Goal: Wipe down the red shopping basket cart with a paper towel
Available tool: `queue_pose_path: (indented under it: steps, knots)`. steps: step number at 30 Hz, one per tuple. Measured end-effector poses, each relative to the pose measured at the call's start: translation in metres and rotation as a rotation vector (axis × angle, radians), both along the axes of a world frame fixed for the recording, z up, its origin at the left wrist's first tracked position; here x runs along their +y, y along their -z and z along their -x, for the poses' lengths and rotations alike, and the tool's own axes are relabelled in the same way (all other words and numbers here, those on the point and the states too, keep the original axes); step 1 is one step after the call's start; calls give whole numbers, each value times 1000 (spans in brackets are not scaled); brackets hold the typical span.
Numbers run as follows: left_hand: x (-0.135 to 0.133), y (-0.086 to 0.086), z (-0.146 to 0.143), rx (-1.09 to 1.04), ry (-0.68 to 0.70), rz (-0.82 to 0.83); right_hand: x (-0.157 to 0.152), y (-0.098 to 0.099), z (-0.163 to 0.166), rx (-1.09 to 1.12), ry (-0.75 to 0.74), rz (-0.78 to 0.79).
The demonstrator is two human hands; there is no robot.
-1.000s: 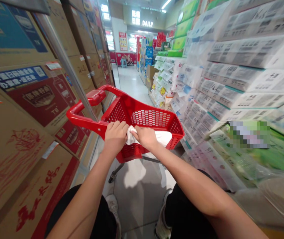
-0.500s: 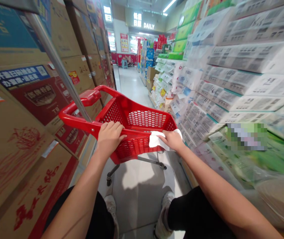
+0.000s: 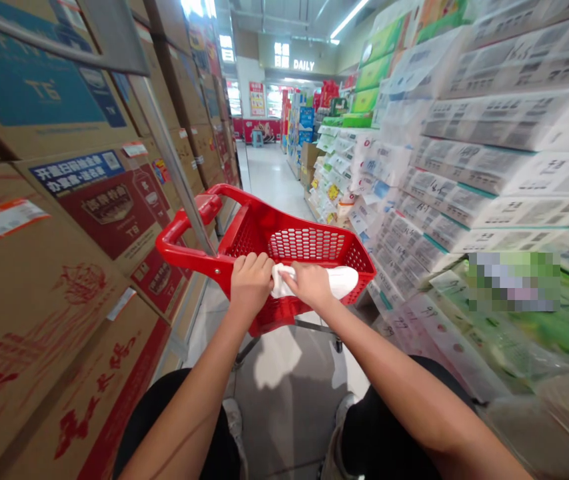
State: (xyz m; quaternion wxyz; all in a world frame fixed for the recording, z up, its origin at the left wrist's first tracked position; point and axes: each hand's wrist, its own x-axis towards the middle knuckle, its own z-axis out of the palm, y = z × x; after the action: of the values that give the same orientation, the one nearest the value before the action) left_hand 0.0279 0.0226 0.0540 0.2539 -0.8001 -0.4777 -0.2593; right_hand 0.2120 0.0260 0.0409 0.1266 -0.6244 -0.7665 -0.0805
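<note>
A red plastic shopping cart (image 3: 309, 243) stands in a narrow shop aisle right in front of me. My left hand (image 3: 250, 281) is closed over the cart's near rim. Beside it, my right hand (image 3: 309, 283) presses a white cloth (image 3: 337, 281) against the same rim, fingers closed on the cloth. The two hands almost touch. The basket's inside looks empty as far as it shows.
Stacked cardboard boxes (image 3: 64, 220) wall the left side, with a slanted metal rail (image 3: 174, 167) near the cart handle. Wrapped tissue packs (image 3: 464, 193) pile up on the right. The grey floor (image 3: 269, 177) runs ahead to distant shelves. My legs and shoes are below.
My right hand slid the cloth along the rim from the cart's right corner back to beside my left hand. The view shifted slightly.
</note>
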Motion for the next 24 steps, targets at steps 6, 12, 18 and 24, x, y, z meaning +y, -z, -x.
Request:
queue_pose_path:
  steps: [6,12,18,24]
  knots:
    - [0,2,12,17,-8,-5,2,-4,17,13,-43,36]
    - [-4,-5,28,16,0,56,1,9,-37,-45,19,-7]
    - [-6,-6,32,4,-13,90,-7,19,-96,-79,209,25]
    - [-13,-6,23,-42,-25,82,-26,15,-86,-67,284,38]
